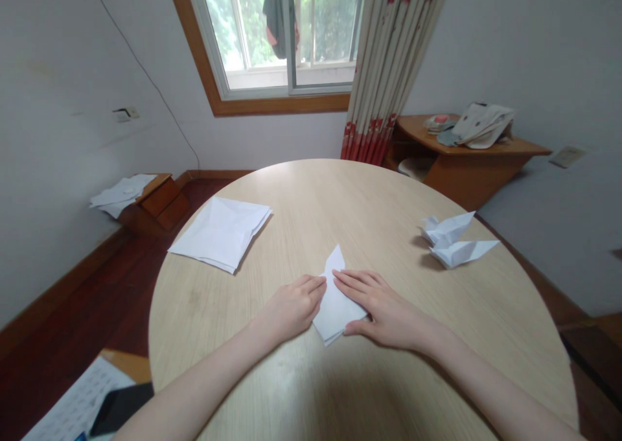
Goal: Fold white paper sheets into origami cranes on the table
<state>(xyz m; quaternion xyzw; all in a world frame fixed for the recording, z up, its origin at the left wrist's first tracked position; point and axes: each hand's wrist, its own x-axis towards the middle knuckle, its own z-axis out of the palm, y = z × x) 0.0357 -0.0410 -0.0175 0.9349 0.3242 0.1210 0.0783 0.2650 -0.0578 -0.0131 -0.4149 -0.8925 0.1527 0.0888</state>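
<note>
A folded white paper (334, 298) lies on the round wooden table (369, 208), its point aimed away from me. My left hand (291, 308) rests at its left edge with curled fingers whose tips press on the paper. My right hand (381, 305) lies flat on the paper's right side, fingers stretched toward the left and thumb along the lower edge. Both hands pin the paper against the tabletop.
A stack of white paper sheets (221, 232) sits at the table's left. Two folded paper figures (454, 239) lie at the right. A low wooden shelf (466, 149) with items stands behind, a curtain (389, 65) by the window, papers and a dark object (119, 407) at lower left.
</note>
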